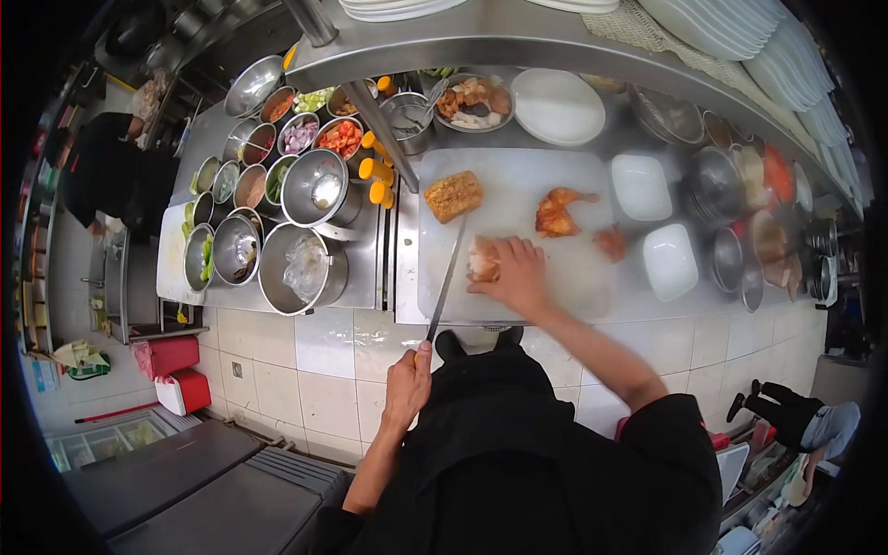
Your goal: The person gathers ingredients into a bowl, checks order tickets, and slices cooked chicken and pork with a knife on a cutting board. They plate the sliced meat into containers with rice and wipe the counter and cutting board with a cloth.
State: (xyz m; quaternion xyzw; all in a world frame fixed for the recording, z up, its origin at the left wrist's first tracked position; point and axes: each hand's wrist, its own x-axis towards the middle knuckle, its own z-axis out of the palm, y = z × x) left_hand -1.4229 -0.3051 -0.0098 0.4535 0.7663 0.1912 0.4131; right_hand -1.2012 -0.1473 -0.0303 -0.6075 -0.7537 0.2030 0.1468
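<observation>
On the white cutting board (518, 174) lie four pieces of food: one pale piece of meat (483, 264) near the front, held under the fingers of the right hand (520, 275); one crusted chunk (453, 197); one browned leg (555, 214); one small scrap (610, 244). The left hand (405, 384) grips one knife (448, 282), its blade just beside the meat. Rightward stand two white dishes (642, 188).

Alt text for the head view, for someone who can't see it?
The left hand holds a long knife beside a piece of meat that the right hand holds on a white cutting board. A browned block of food and a chicken piece lie beyond; metal bowls, some with chopped vegetables, stand to the left.
</observation>
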